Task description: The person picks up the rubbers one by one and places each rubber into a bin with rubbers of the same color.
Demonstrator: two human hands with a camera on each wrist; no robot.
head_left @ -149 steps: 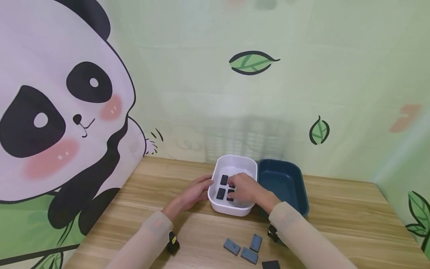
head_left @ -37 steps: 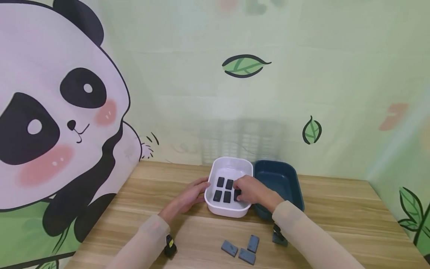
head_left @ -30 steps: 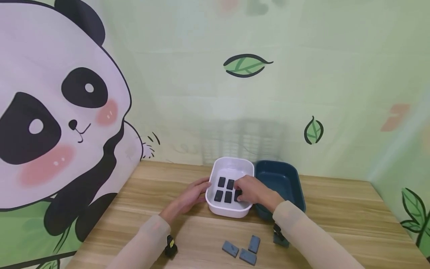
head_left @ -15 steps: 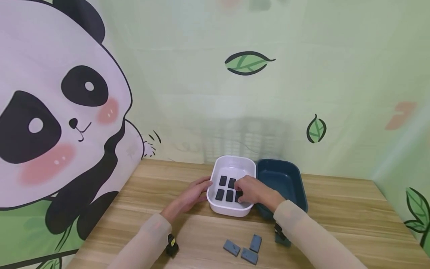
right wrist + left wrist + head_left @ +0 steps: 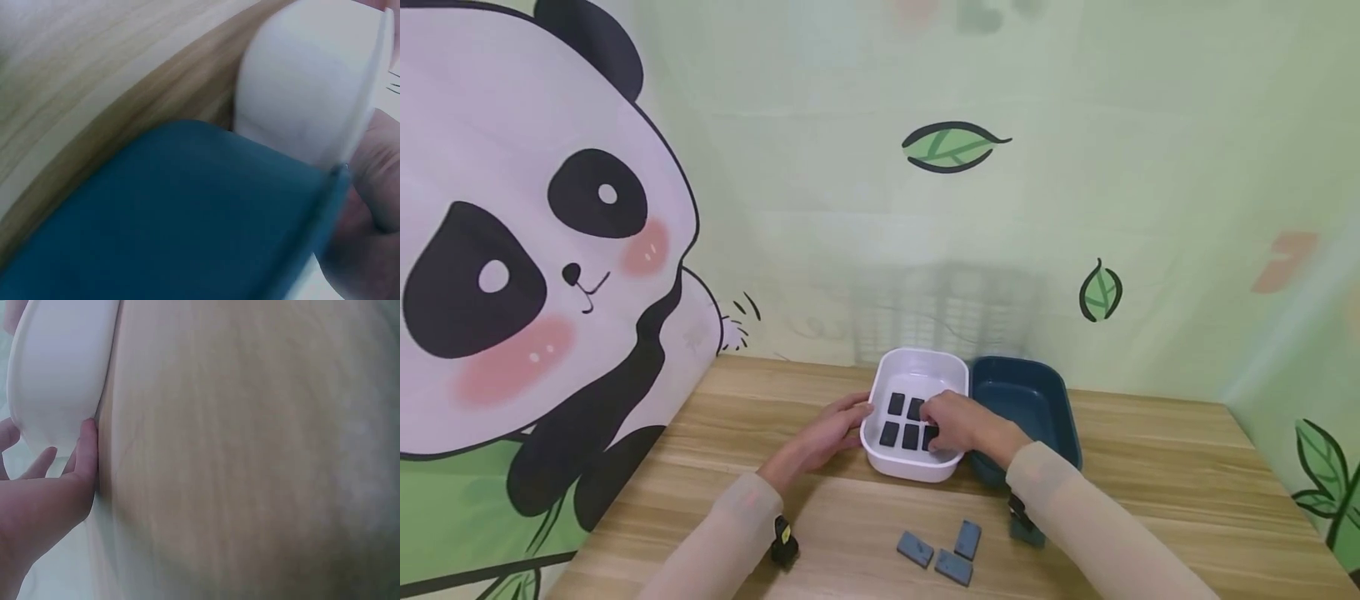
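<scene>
Several small black rectangular tiles (image 5: 889, 433) lie in two rows inside a white tray (image 5: 913, 470). My right hand (image 5: 961, 422) reaches over the tray's right side, its curled fingers pinching a black tile (image 5: 929, 437) at the right end of the front row. That tile is partly covered by the fingers, and the right wrist view hides it behind the tray wall. My left hand (image 5: 831, 428) rests against the tray's left side. In the left wrist view its extended fingers (image 5: 87, 447) touch the outer wall low down.
A dark blue tray (image 5: 1037, 408) stands against the white tray's right side. Three blue-grey tiles (image 5: 953, 567) lie on the wooden table in front, and another tile (image 5: 1027, 533) lies partly under my right wrist. A printed cloth (image 5: 820, 233) hangs behind the table.
Compared with five seconds ago, my right hand sits further right over the front row, and more black tiles show in the tray. A black tile at the table's front is gone. Lately, both hands hold still.
</scene>
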